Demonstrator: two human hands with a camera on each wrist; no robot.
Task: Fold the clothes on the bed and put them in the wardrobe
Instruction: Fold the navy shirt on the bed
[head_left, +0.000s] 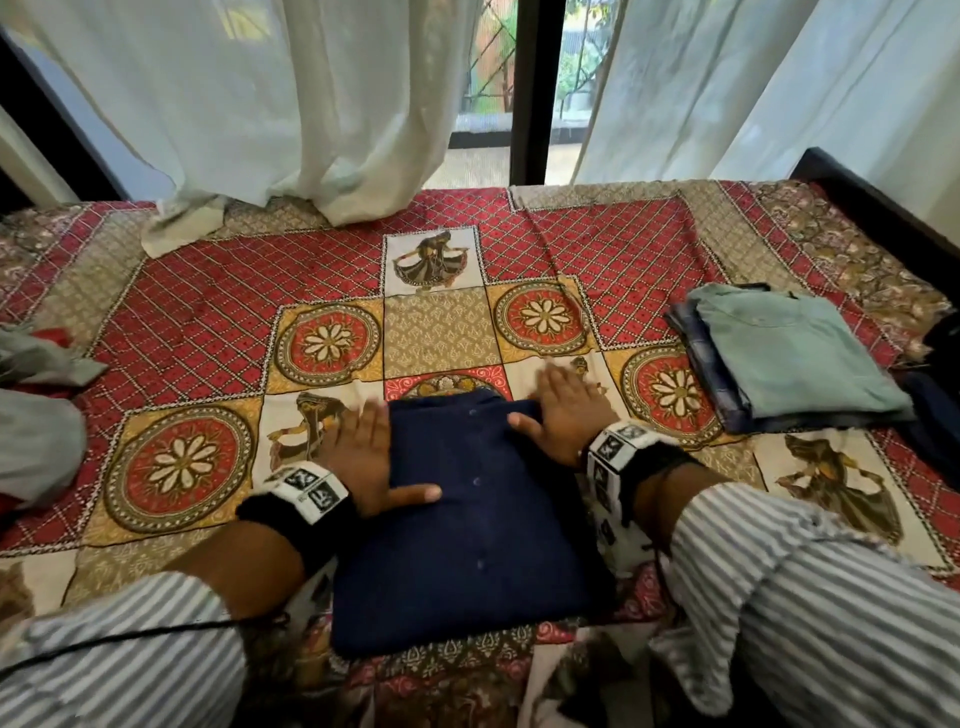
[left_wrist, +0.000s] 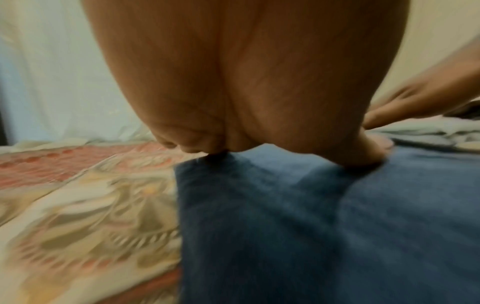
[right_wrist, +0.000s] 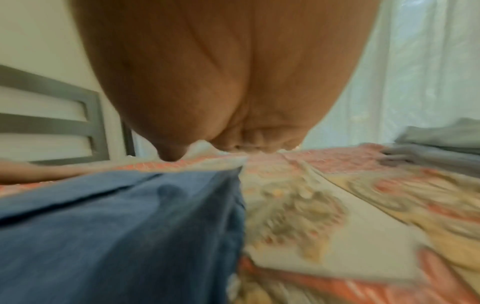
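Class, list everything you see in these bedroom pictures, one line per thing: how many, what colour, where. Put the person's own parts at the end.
Navy shirt: one, dark blue, folded, near middle of the bed.
Folded pile: one; pale green garment on top, blue ones beneath; on the bed, right.
Unfolded clothes: a heap, grey with some red, left edge; count unclear.
Bedspread: one; red, gold and cream patterned; covers the bed.
Curtains: two, whitish, behind the bed.
Window: one, dark frame, between the curtains.
Wrist bands: two, black and white, one on each wrist.
Sleeves: two, grey-and-white striped.
Left hand: flat on the shirt's left edge.
Right hand: flat on its far right corner.
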